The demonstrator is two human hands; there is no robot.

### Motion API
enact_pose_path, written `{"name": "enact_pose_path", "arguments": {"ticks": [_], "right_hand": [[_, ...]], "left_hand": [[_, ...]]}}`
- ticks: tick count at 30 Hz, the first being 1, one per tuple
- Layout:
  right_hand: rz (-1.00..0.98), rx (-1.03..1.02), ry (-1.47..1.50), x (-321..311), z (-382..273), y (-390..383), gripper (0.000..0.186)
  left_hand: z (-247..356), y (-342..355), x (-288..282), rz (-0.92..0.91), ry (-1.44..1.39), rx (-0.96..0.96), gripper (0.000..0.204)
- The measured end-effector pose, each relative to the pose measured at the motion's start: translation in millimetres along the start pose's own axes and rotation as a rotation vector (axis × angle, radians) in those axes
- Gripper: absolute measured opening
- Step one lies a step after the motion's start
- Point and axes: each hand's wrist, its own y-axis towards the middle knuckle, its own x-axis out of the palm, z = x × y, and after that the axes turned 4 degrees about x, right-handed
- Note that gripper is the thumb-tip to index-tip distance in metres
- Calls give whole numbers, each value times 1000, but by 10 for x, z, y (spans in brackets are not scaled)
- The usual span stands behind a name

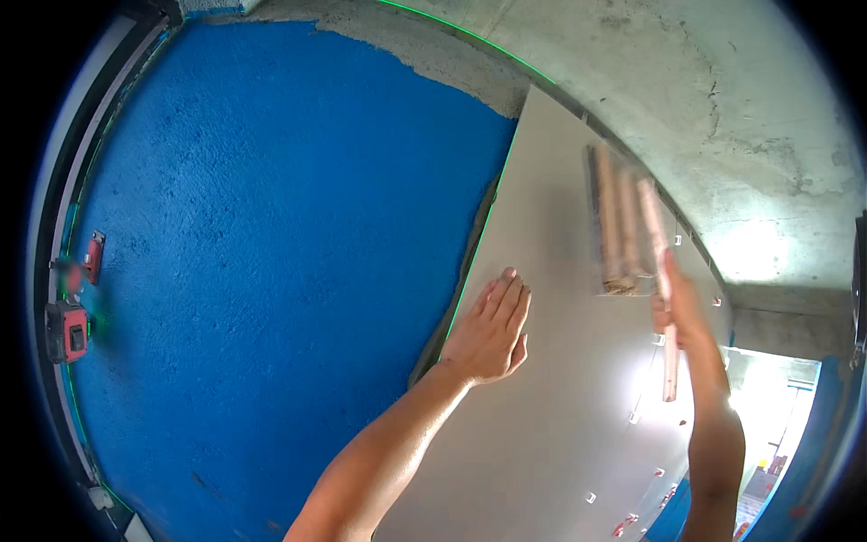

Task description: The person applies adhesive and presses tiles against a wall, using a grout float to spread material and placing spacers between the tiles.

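On grey panel (560, 415), left hand (489, 336) flat, fingers straight; right hand (685, 310) clenched round tool handle (670, 369)

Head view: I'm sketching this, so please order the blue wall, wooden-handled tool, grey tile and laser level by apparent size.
1. Blue wall
2. Grey tile
3. Wooden-handled tool, motion-blurred
4. Laser level
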Motion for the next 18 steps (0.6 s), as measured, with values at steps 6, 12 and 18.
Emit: {"name": "enact_pose_path", "arguments": {"ticks": [6,12,18], "right_hand": [[413,-535,157,-86,71,-42,61],[69,-214,-367,732,256,567,68],[216,-318,-139,263,-557,86,67]], "left_hand": [[114,115,9,110,-62,26,60],[8,-15,47,23,-3,-18,62],[-20,27,83,7,-20,19,62]]}}
